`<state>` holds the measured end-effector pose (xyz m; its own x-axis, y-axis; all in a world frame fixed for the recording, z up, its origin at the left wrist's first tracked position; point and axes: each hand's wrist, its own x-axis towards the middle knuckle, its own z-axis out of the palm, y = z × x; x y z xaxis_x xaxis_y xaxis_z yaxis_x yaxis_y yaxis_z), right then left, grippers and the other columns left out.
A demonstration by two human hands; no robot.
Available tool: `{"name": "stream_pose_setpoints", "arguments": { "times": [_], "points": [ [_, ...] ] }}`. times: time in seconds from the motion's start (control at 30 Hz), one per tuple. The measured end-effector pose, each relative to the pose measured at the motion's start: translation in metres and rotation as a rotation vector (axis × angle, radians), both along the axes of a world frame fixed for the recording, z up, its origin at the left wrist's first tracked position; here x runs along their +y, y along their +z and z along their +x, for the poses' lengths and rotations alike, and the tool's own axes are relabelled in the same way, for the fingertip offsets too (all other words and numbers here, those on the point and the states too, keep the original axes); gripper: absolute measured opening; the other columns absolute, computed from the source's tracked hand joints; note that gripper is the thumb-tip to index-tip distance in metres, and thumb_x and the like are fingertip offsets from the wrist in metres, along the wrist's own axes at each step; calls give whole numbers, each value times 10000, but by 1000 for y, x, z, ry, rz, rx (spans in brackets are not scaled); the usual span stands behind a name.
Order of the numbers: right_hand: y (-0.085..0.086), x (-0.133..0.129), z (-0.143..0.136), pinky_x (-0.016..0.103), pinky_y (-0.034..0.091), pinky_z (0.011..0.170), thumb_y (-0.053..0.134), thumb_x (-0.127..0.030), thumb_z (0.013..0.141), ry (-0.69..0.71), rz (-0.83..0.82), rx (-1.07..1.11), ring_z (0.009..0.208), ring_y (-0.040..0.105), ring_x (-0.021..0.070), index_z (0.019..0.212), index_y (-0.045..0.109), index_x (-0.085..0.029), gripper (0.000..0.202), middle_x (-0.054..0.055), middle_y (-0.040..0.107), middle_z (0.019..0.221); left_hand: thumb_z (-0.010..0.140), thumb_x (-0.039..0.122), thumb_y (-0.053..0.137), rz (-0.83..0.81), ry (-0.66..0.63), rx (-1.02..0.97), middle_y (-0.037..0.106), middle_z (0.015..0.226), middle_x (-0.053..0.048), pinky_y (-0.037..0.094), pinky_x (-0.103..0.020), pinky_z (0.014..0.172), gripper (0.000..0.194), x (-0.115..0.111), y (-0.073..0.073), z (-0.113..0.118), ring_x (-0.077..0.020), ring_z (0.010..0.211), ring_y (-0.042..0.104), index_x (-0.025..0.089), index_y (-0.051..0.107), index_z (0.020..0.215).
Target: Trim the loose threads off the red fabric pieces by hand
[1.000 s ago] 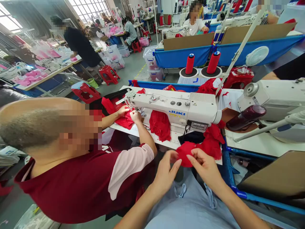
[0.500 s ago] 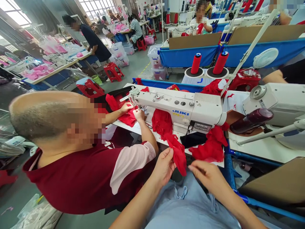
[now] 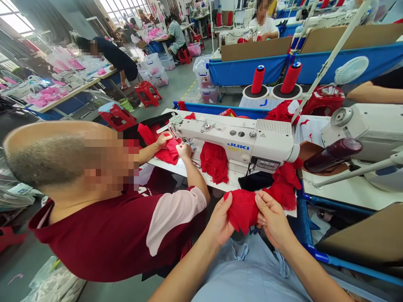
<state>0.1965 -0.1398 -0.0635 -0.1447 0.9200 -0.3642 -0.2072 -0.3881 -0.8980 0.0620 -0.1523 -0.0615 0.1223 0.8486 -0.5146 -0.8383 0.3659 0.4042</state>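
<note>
A piece of red fabric (image 3: 243,211) is stretched between my two hands, in front of my body. My left hand (image 3: 221,221) pinches its left edge between thumb and fingers. On the right edge, my right hand (image 3: 272,217) grips the cloth the same way. Just beyond lies a white sewing machine (image 3: 233,140) on its table, with a red cloth heap (image 3: 214,162) under its arm and another red pile (image 3: 286,186) at the right end. A seated person (image 3: 119,235) to my left holds red cloth (image 3: 170,152) near the needle with both hands.
Two red thread cones (image 3: 258,79) stand behind the machine. A slanted white pole (image 3: 330,63), a small fan (image 3: 351,70) and a second machine (image 3: 365,126) are to the right. Cardboard (image 3: 362,239) sits low at the right. Other people work farther back.
My right hand has come left and taken hold of the red fabric. The fabric, which hung from my left hand, is now raised off the pile and spread between both hands.
</note>
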Motion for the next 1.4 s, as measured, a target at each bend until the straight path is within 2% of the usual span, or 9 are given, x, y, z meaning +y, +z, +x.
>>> {"name": "stream_pose_setpoints", "arguments": {
  "times": [0.27,0.4,0.57,0.77,0.87,0.97,1.17,1.27,1.4],
  "points": [
    [3,3,1,202,305,390,757,-590,653,-44,73,-32,443,364,77,844,575,-214,460,-49,511,622,647,218,849,13,56,69,740,782,-52,552,-301,859,286,7,5,-8,-149,720,701,108,679,849],
    [3,-1,8,244,417,503,691,-525,761,-181,188,-202,553,491,130,929,554,-227,368,-13,576,708,627,202,854,4,109,128,743,883,-41,552,-314,852,383,3,9,-1,-171,799,710,150,664,955],
    [6,-7,4,253,366,468,646,-489,812,7,352,-481,487,416,132,809,631,-201,288,-39,469,541,628,257,851,25,168,230,727,884,-16,546,-294,814,412,1,23,10,-163,796,699,176,634,969],
    [8,0,-1,249,446,518,626,-546,807,-122,278,-221,569,528,146,791,610,-202,345,17,607,686,621,266,839,-21,147,293,697,977,-43,513,-272,754,451,-6,12,8,-163,827,664,180,592,988],
    [14,6,8,247,461,532,636,-547,793,-60,281,-215,587,558,153,813,633,-198,349,17,627,681,600,226,832,-132,146,504,631,856,-6,480,-262,715,431,-11,-4,-5,-138,749,608,194,563,936],
    [21,10,17,261,491,574,629,-503,798,88,318,-262,638,600,173,798,652,-196,308,29,659,707,679,207,780,67,181,934,582,933,-15,439,-231,758,325,-10,0,-19,-140,844,557,220,618,961],
    [31,6,20,257,517,604,595,-375,839,270,399,-309,672,620,163,884,660,-213,180,26,681,778,784,248,704,606,-346,1019,519,1316,-96,435,-256,809,124,9,46,-29,-257,1186,485,229,714,906],
    [33,4,22,257,532,617,611,-367,833,255,387,-288,705,642,166,957,637,-216,197,33,681,806,801,293,688,565,-520,894,624,1003,-77,446,-266,763,115,14,50,-28,-193,907,587,189,642,790],
    [33,5,25,253,535,592,616,-413,830,214,351,-273,693,652,165,998,601,-213,262,40,672,808,765,387,721,370,-602,727,542,747,17,379,-207,549,268,9,45,-22,-84,573,478,169,592,852]
  ]
}}
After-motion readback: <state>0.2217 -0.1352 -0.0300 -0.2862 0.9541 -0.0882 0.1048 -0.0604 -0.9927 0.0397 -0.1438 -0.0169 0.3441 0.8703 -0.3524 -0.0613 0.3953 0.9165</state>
